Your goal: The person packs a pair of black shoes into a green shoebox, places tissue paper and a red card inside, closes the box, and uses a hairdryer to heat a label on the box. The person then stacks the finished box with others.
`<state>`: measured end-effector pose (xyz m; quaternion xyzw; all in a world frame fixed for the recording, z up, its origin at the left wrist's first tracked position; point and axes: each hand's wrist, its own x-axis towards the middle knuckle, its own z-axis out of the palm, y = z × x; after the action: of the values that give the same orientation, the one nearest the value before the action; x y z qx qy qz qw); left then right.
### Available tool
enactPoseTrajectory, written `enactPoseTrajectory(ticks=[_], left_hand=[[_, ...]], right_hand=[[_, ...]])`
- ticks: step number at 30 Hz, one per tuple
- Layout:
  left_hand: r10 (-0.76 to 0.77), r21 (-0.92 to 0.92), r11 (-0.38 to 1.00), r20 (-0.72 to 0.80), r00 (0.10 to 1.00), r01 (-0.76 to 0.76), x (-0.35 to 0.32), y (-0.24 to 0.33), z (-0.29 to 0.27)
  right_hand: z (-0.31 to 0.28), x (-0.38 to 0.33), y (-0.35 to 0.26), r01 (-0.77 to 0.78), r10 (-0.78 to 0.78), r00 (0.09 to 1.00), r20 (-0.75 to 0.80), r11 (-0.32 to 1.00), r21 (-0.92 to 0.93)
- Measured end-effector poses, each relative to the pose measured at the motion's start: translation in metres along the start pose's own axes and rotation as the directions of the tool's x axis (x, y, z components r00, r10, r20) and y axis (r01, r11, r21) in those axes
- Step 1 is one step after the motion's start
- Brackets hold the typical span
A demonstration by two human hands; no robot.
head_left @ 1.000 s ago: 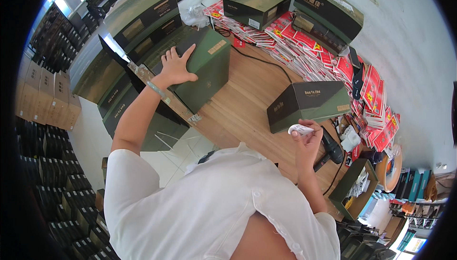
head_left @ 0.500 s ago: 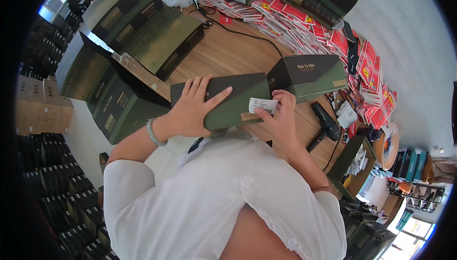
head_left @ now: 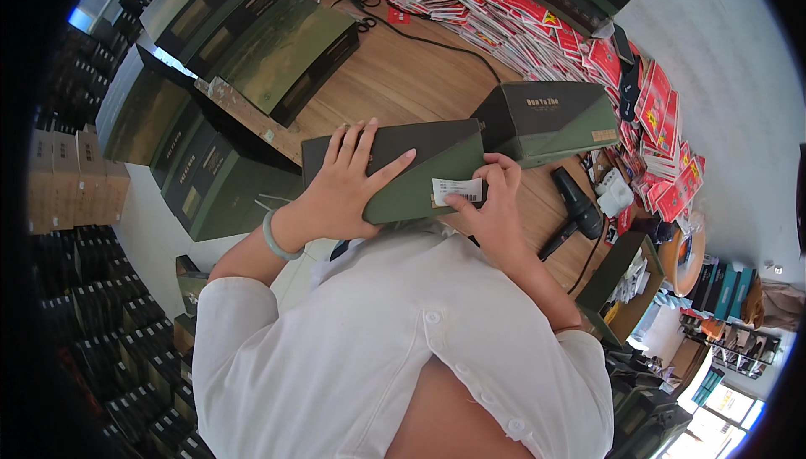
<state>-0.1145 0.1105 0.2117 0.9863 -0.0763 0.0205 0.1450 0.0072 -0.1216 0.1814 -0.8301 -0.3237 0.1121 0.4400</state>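
Left hand [head_left: 348, 186] spread flat on dark green box [head_left: 420, 165], right hand [head_left: 491, 207] pressing white barcode label [head_left: 457, 191] onto its side, wooden desk [head_left: 403, 81] underneath

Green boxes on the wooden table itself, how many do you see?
3, maybe more hidden: one green rectangular box under both hands at the near edge, one beside it, one farther left. More boxes sit at the far end.
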Motion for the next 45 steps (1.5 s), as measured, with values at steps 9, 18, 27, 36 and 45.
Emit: enactPoseTrajectory(ticks=[9, 18, 27, 36, 45], left_hand=[[0.129, 0.007, 0.992, 0.041, 0.991, -0.130, 0.005, 0.024, 0.011], [0.165, 0.153, 0.976, -0.047, 0.985, -0.156, 0.007, 0.025, 0.025], [0.109, 0.074, 0.991, 0.020, 0.994, -0.110, 0.043, 0.049, 0.027], [0.110, 0.124, 0.987, -0.044, 0.993, -0.104, 0.027, 0.040, 0.027], [0.062, 0.204, 0.978, -0.049, 0.997, -0.051, 0.015, 0.039, 0.037]], right_hand=[[0.001, -0.002, -0.004, -0.004, 0.004, 1.000, -0.011, 0.999, -0.038], [-0.014, 0.003, 0.009, -0.004, 0.007, 0.987, 0.161, 1.000, -0.021], [-0.027, 0.018, 0.009, -0.047, 0.044, 0.984, 0.170, 0.999, 0.009], [-0.034, 0.024, -0.005, -0.122, 0.130, 0.969, 0.212, 0.991, -0.052], [-0.032, 0.013, -0.038, -0.151, 0.198, 0.969, 0.151, 0.948, -0.279]])
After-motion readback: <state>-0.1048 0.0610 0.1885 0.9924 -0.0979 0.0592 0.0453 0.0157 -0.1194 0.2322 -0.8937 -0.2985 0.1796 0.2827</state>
